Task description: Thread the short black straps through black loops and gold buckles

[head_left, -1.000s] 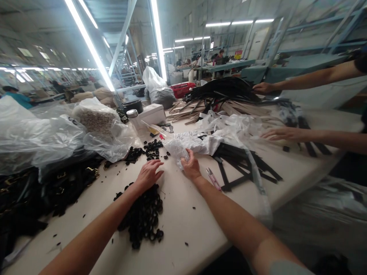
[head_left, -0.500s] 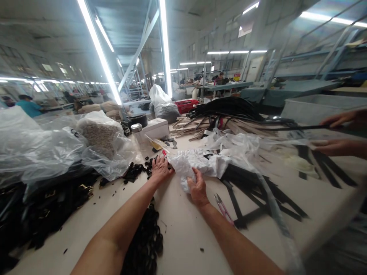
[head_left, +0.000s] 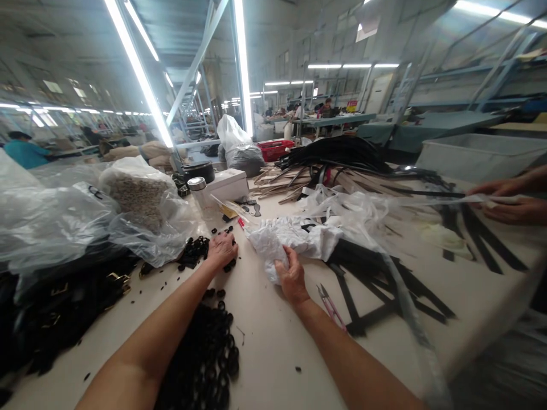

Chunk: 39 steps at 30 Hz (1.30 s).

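My left hand [head_left: 222, 250] rests low over a scatter of small black rings [head_left: 195, 250], fingers bent down and partly apart, with several of the pieces around and under them. Its fingertips are partly hidden, and I see nothing held. My right hand [head_left: 293, 276] grips the near end of a crumpled white plastic bag [head_left: 267, 250] between thumb and fingers. A bigger heap of black rings [head_left: 205, 353] lies under and beside my left forearm. Thread snips [head_left: 331, 307] with pink handles lie to the right of my right wrist.
Black strips [head_left: 384, 285] lie right of the bag, with a pile of long black straps [head_left: 337, 154] behind. Clear bags [head_left: 141, 199] and black pieces with gold buckles [head_left: 64, 302] fill the left. A lidded jar [head_left: 200, 196] stands behind. A co-worker's hands [head_left: 513, 199] work at right.
My left hand has moved left, away from the white bag, and its fingers are more bent. My right hand stays on the bag. The co-worker's hands have come closer together.
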{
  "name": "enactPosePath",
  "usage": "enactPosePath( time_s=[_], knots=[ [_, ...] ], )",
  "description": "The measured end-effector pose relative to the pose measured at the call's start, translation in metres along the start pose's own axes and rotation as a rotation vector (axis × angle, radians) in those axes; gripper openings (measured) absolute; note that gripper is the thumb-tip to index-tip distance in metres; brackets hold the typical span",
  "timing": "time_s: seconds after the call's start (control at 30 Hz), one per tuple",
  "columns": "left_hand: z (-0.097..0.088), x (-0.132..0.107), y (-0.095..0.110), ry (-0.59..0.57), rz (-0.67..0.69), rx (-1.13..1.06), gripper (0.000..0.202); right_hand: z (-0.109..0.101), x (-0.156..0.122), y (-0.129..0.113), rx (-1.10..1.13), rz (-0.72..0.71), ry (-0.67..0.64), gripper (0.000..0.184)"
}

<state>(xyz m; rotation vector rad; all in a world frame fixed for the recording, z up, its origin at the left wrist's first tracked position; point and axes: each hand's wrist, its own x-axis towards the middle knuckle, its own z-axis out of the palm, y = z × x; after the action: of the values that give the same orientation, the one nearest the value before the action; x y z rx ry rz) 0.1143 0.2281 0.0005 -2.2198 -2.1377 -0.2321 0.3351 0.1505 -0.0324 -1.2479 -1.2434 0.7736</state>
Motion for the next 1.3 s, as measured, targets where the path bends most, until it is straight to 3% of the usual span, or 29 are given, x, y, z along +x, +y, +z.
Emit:
enactPosePath(
  time_s=[0.1,0.2,0.33,0.5,0.63,0.73,0.9,0.97,1.1,1.2,1.3],
  knots=[
    [-0.013,-0.031,-0.031,-0.016,0.055,0.065,0.023,0.0,-0.001,-0.004,-0.047,-0.002,-0.03,0.051],
    [-0.025,-0.041,-0.051,0.038,0.079,0.094,0.026,0.0,-0.003,-0.007,-0.115,-0.024,-0.055,0.052],
    [-0.025,-0.005,-0.041,0.086,0.095,0.008,0.031,0.0,-0.005,-0.008,-0.165,-0.06,-0.063,0.051],
    [0.0,0.055,-0.012,0.0,0.088,-0.026,0.039,0.0,-0.003,-0.004,-0.151,-0.069,-0.067,0.05],
    [0.014,0.067,-0.012,-0.076,0.07,-0.006,0.035,-0.001,-0.002,-0.004,-0.158,-0.066,-0.082,0.049],
    [0.01,0.048,-0.025,-0.111,0.111,0.016,0.033,-0.001,-0.001,-0.005,-0.174,-0.068,-0.088,0.05],
    [-0.019,-0.022,-0.061,-0.168,0.171,0.064,0.03,0.002,-0.004,-0.01,-0.239,-0.08,-0.112,0.05],
    [-0.031,-0.048,-0.064,-0.147,0.146,0.098,0.033,0.002,-0.006,-0.013,-0.28,-0.084,-0.132,0.05],
    [-0.034,-0.068,-0.031,-0.055,0.19,-0.011,0.042,0.003,-0.007,-0.016,-0.345,-0.114,-0.142,0.052],
    [-0.022,-0.071,0.001,-0.158,0.298,-0.061,0.045,0.004,-0.007,-0.014,-0.35,-0.147,-0.147,0.053],
    [-0.022,-0.082,0.009,-0.198,0.296,0.012,0.037,0.002,-0.009,-0.015,-0.377,-0.167,-0.162,0.053]
  ],
)
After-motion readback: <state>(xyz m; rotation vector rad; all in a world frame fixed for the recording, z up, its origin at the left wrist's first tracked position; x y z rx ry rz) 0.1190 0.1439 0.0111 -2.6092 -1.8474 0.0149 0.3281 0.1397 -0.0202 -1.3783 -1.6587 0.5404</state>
